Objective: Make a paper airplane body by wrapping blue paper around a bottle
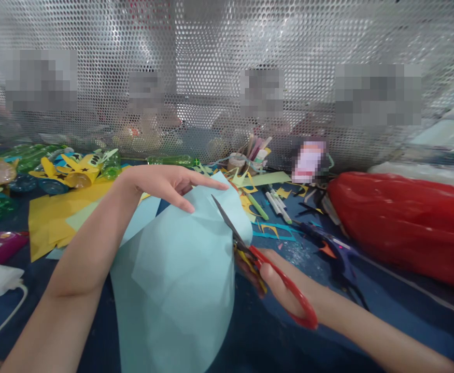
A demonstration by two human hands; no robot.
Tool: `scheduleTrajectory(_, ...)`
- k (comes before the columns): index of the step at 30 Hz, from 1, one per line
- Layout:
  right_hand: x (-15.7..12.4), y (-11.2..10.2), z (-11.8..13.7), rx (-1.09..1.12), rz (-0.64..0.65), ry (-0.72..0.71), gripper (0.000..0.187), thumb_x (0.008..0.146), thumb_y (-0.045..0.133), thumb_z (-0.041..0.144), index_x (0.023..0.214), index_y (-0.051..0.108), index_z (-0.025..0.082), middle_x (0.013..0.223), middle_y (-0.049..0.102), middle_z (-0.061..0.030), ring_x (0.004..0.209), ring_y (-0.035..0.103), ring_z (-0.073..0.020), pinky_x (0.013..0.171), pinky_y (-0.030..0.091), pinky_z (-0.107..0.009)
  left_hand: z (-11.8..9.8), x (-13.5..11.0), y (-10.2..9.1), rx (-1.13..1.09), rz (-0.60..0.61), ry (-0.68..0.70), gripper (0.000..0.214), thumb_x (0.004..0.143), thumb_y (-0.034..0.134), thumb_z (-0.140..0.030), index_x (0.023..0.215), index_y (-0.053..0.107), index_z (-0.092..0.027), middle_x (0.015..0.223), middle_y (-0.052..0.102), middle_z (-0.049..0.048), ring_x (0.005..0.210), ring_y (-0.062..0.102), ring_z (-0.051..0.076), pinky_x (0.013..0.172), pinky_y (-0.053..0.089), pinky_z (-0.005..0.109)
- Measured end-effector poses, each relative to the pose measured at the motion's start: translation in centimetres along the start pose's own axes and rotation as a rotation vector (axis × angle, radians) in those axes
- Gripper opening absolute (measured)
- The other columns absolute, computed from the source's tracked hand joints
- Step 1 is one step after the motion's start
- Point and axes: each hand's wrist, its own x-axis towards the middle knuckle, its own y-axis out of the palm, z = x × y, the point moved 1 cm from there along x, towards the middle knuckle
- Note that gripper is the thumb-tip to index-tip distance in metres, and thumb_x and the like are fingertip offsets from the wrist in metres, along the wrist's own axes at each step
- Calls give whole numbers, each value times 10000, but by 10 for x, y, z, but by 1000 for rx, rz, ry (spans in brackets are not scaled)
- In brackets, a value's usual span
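Observation:
My left hand [165, 184] holds the far edge of a light blue paper sheet [180, 274], thumb under and fingers stretched along its top. My right hand [277, 282] grips red-handled scissors [258, 256], fingers through the loops. The dark blades point up and left, lying over the paper's right edge near my left fingertips.
Yellow paper [52, 217] and green bottle crafts with yellow wings [75, 168] lie at the left. A cup of pens [250, 155], markers and paper scraps sit behind. A red plastic bag [401, 223] and a blue glue gun [336, 254] are at the right. A perforated metal screen [227, 67] stands behind, with people beyond it.

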Motion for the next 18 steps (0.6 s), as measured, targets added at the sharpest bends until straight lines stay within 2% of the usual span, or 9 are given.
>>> scheduleTrajectory(6,2,0,-2,31,13,12,583,860,220,750,697,374,212,578,417,24,479,360,-96,401,302,-222,0,0,1,-6,19,19,734,815,671,-294,1461,322,-303,1379,539,47,1145,585,234,894,478,264)
scheduleTrajectory(12,4,1,-2,34,-16,51,616,813,235,803,657,346,218,547,378,33,451,318,-85,370,269,-218,2,0,0,-27,16,2,795,808,679,-301,1482,257,-298,1322,590,56,1120,603,227,905,478,278)
scheduleTrajectory(18,5,1,3,39,-39,69,629,788,254,824,625,326,221,531,356,35,448,300,-82,352,255,-212,2,0,-1,-15,44,7,764,809,675,-330,1471,294,-304,1371,547,41,1176,564,230,912,469,258)
